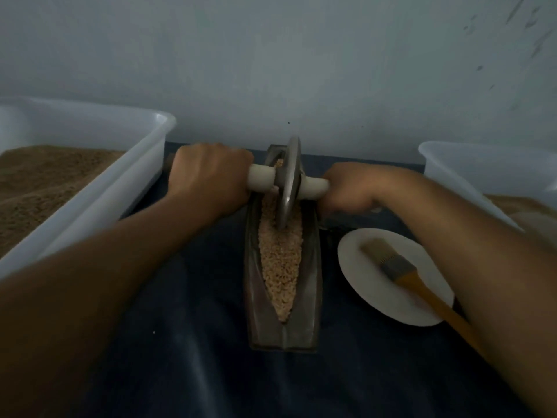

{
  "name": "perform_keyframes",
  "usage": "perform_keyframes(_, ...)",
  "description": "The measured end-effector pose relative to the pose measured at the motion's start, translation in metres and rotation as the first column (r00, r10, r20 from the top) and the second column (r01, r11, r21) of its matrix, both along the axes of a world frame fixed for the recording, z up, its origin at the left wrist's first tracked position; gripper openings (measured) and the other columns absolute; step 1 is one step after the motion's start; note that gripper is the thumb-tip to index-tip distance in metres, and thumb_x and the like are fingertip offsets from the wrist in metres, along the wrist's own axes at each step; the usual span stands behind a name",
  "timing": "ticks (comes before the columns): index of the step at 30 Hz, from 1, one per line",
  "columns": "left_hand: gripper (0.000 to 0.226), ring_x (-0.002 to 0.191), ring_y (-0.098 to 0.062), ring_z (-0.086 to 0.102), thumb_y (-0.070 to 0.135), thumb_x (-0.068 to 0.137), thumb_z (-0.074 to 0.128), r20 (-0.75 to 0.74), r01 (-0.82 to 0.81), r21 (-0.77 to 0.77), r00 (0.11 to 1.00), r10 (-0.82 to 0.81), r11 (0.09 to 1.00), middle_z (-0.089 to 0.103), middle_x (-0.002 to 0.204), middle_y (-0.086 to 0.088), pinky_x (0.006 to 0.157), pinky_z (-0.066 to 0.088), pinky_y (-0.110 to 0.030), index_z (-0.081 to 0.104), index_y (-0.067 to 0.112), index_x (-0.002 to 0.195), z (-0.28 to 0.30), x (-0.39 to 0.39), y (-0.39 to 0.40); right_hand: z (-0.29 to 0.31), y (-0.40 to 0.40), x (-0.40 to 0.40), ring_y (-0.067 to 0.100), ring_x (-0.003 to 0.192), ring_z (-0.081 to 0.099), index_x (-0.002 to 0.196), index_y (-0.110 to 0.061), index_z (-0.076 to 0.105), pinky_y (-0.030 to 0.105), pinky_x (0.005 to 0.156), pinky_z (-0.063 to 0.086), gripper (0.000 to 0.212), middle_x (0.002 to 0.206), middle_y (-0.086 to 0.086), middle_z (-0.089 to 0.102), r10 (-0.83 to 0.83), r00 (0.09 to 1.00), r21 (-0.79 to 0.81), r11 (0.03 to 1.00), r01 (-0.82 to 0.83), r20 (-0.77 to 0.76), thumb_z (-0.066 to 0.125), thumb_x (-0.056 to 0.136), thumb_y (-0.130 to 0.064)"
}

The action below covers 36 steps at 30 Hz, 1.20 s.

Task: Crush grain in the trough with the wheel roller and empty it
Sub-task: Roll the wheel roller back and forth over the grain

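Over the trough's (282, 324) far end, my left hand (208, 173) and right hand (355, 188) each gripped a handle of the wheel roller (290, 182), fingers curled tight, disc standing in the grain (280, 267). No legible writing appeared anywhere.

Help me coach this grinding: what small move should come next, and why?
Probably roll the wheel back toward the body. It sits at the trough's far end, both hands gripping its handle, while coarse grain fills the near stretch.

L bin (90, 164) cropped; brush (404, 270) blurred (handle esp.).
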<state>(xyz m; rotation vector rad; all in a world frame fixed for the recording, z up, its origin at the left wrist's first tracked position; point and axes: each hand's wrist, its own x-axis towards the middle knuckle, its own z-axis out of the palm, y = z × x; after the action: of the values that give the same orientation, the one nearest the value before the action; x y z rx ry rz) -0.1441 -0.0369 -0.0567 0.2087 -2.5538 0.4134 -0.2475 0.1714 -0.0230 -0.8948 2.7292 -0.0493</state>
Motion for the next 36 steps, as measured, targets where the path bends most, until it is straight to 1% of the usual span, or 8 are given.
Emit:
perform_keyframes(2,0.024,0.064,-0.02,0.043,0.052,0.08,0.068,0.081,-0.015,0.016,0.997,0.014,1.0,0.037,0.065,0.007,0.052,0.026,-0.029,0.062,0.031,0.092,0.006,-0.006,-0.001,0.003,-0.001,-0.005,0.017,0.057,0.059,0.074,-0.014,0.072,0.028,0.058,0.044,0.024,0.068,0.002,0.069,-0.016,0.995,0.013,1.0,0.014,0.098,0.083,0.071,-0.036)
perform_keyframes(5,0.024,0.067,-0.02,0.045,0.05,0.082,0.066,0.148,-0.031,0.049,0.989,0.023,0.998,0.045,0.073,0.005,0.057,0.033,-0.032,0.063,0.03,0.096,0.013,-0.009,0.001,0.004,-0.001,-0.007,0.019,0.055,0.057,0.079,-0.009,0.074,0.031,0.058,0.043,0.03,0.067,0.006,0.067,-0.033,0.991,0.014,0.999,0.032,0.132,0.082,0.07,-0.036)
perform_keyframes(9,0.021,0.066,-0.019,0.044,0.046,0.083,0.067,0.138,-0.041,0.07,0.99,0.031,0.997,0.043,0.071,0.005,0.055,0.029,-0.032,0.063,0.031,0.097,0.014,-0.002,0.006,-0.002,0.001,-0.003,0.016,0.064,0.063,0.076,-0.021,0.072,0.028,0.057,0.045,0.021,0.075,0.0,0.07,-0.001,1.0,-0.035,0.999,0.002,0.016,0.081,0.071,-0.04)
perform_keyframes(13,0.021,0.059,-0.015,0.037,0.041,0.085,0.067,-0.005,-0.001,0.028,1.0,0.001,1.0,0.038,0.065,0.009,0.049,0.014,-0.026,0.049,0.03,0.086,0.005,0.016,0.014,-0.015,0.01,0.007,0.014,0.071,0.064,0.084,-0.032,0.07,0.03,0.058,0.047,0.019,0.083,-0.007,0.069,-0.012,0.988,-0.11,0.994,-0.005,-0.154,0.072,0.073,-0.048)
perform_keyframes(16,0.032,0.057,-0.017,0.04,0.032,0.08,0.074,-0.096,0.072,0.01,0.993,-0.07,0.997,0.056,0.069,0.0,0.055,0.028,-0.03,0.043,0.025,0.078,-0.005,0.032,0.017,-0.028,0.018,0.023,0.016,0.068,0.058,0.086,-0.038,0.062,0.027,0.052,0.035,0.024,0.08,-0.01,0.063,-0.019,0.903,-0.135,0.99,-0.043,-0.43,0.06,0.073,-0.057)
perform_keyframes(20,0.024,0.064,-0.024,0.048,0.028,0.081,0.071,-0.233,0.135,0.053,0.965,-0.12,0.989,0.054,0.074,-0.004,0.063,0.032,-0.036,0.049,0.02,0.084,-0.016,0.051,0.024,-0.048,0.027,0.051,0.021,0.056,0.05,0.084,-0.033,0.053,0.029,0.049,0.024,0.019,0.063,-0.009,0.049,-0.111,0.758,-0.25,0.966,-0.07,-0.642,0.06,0.079,-0.05)
perform_keyframes(27,0.005,0.078,-0.027,0.046,0.017,0.093,0.056,-0.424,0.143,0.033,0.898,-0.115,0.989,0.051,0.086,-0.007,0.074,0.036,-0.04,0.051,0.015,0.094,-0.036,0.09,0.039,-0.057,0.038,0.088,0.02,0.06,0.056,0.089,-0.03,0.059,0.034,0.06,0.031,0.01,0.069,-0.007,0.059,-0.154,0.605,-0.322,0.93,-0.179,-0.781,0.066,0.083,-0.035)
perform_keyframes(36,0.045,0.094,-0.027,0.047,0.025,0.077,0.072,-0.337,0.173,0.158,0.935,-0.112,0.972,0.054,0.106,-0.008,0.084,0.034,-0.039,0.051,0.017,0.116,-0.043,0.119,0.042,-0.05,0.045,0.111,0.023,0.075,0.055,0.105,-0.027,0.062,0.036,0.071,0.024,0.023,0.083,-0.005,0.06,-0.133,0.539,-0.32,0.908,-0.27,-0.832,0.064,0.083,-0.034)
